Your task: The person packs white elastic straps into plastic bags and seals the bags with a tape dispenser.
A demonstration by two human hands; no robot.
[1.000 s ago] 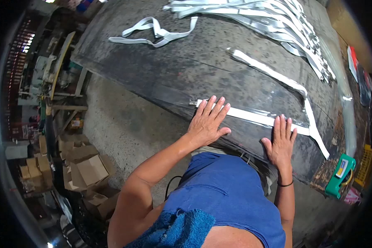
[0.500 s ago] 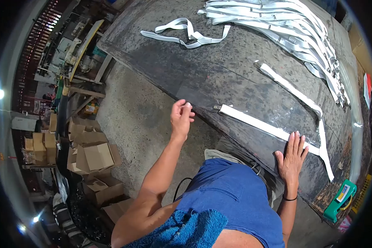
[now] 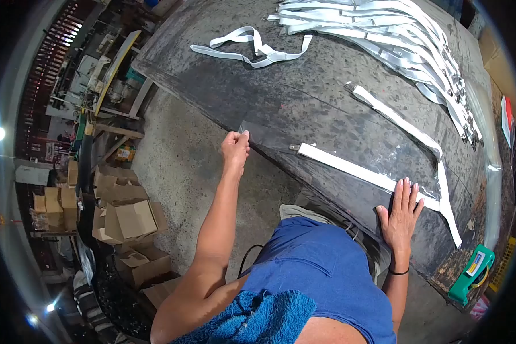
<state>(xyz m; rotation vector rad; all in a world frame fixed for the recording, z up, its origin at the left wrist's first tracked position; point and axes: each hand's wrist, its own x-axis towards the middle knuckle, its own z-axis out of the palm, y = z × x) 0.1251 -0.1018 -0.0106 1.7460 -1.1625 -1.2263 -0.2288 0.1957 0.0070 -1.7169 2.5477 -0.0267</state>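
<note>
The white strap [image 3: 350, 170] lies bent on the dark surface [image 3: 304, 109], with a shiny clip [image 3: 294, 147] at the end of its near part. The right hand [image 3: 400, 217] lies flat over the strap near its join, fingers straight and a little apart. The left hand [image 3: 235, 152] is by the surface's edge, fingers curled together; I cannot tell if they pinch anything. A big pile of straps [image 3: 378, 33] lies farther back.

white forked strap [image 3: 345, 167] lying on a dark tabletop [image 3: 304, 109], one branch flat and straight near the edge, metal clip [image 3: 294, 147] at its left end, second branch [image 3: 397, 121] angled away, short tail [image 3: 454, 231] toward the right, clear plastic film [image 3: 386, 174] glinting beside the straight branch
</note>
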